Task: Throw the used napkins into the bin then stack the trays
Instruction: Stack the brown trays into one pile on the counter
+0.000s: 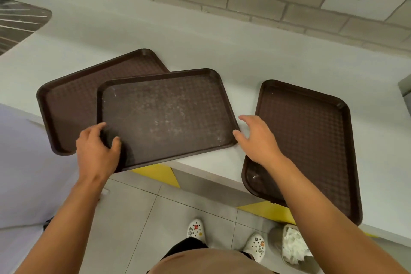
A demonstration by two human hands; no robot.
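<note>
3 brown trays lie on the white counter. The middle tray sits partly on top of the left tray, and its near corner sticks out past the counter edge. The left hand grips that near left corner, thumb on top. The right hand is loose and holds nothing, fingers just beside the tray's right corner, maybe touching it. The right tray lies apart. Down on the floor, a bin holds white crumpled napkins.
</note>
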